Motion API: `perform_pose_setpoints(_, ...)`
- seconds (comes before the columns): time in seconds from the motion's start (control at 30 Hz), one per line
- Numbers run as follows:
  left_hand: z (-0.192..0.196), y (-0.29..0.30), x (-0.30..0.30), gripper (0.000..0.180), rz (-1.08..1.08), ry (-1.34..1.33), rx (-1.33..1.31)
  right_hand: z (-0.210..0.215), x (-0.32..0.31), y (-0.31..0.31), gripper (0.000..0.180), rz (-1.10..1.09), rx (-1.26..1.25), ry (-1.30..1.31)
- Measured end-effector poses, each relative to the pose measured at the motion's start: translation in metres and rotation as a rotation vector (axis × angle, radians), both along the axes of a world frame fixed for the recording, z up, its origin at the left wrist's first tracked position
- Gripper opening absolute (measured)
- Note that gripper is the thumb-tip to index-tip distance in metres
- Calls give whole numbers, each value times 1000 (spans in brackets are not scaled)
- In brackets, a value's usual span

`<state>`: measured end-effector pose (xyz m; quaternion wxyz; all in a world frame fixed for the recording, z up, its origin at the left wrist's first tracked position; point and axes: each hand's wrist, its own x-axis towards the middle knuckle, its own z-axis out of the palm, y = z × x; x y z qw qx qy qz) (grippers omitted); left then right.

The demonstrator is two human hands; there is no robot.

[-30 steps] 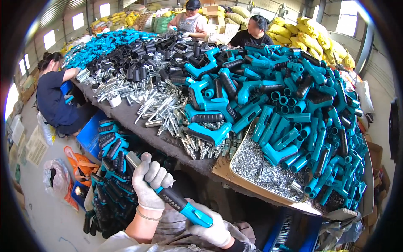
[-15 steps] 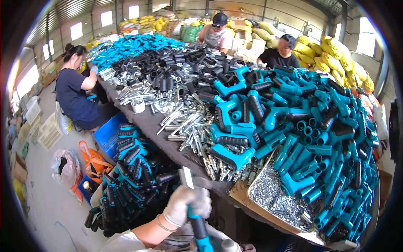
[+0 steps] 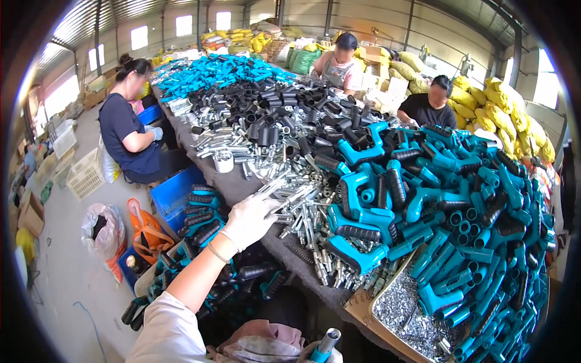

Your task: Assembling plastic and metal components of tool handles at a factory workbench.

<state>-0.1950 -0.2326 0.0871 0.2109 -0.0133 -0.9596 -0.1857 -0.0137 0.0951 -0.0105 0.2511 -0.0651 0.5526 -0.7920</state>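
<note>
My left hand [image 3: 251,219], in a white glove, reaches over the near edge of the table. Its stretched fingers touch a heap of shiny metal rods and fittings [image 3: 296,195]; I cannot see anything held in them. At the lower edge my right hand [image 3: 334,358], also gloved, shows only in part. It is closed around a teal tubular part [image 3: 319,354] with a metal tube end [image 3: 330,339] pointing up. Right of the metal heap lie teal pistol-shaped housings with black ribbed grips [image 3: 357,254].
A tray of small metal bits [image 3: 396,314] sits at the table's near edge. Below left are piled teal-and-black handles [image 3: 203,227], a blue crate [image 3: 175,196] and an orange bag [image 3: 145,227]. Black sleeves [image 3: 263,134] cover mid-table. Three people [image 3: 130,124] work around it.
My left hand has moved up and away from the teal-and-black part near my lap to the metal heap. The view has shifted, and the teal part now sits lower, in my right hand.
</note>
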Motion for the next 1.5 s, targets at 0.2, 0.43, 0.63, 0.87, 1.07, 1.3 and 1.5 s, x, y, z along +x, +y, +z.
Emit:
perform_pose_setpoints(0.2,-12,27,29,14,-300,40,78,11,-2,-3,60,32,-29,2)
perform_pose_setpoints(0.43,-35,80,30,18,-638,118,-117,11,0,-13,61,76,-40,-26)
perform_pose_setpoints(0.63,-34,94,19,23,-757,15,-379,8,7,-17,59,32,-31,-24)
perform_pose_setpoints(0.87,-55,86,33,18,-621,58,148,24,-10,-20,71,-149,158,348)
perform_pose_setpoints(1.07,-36,113,118,18,-440,-479,1173,28,-15,-4,47,-251,441,414)
perform_pose_setpoints(1.3,-59,131,161,22,-184,-339,948,29,1,-2,46,-228,1098,927)
perform_pose_setpoints(1.5,-55,139,167,27,-351,-333,1502,33,13,5,45,-341,938,872)
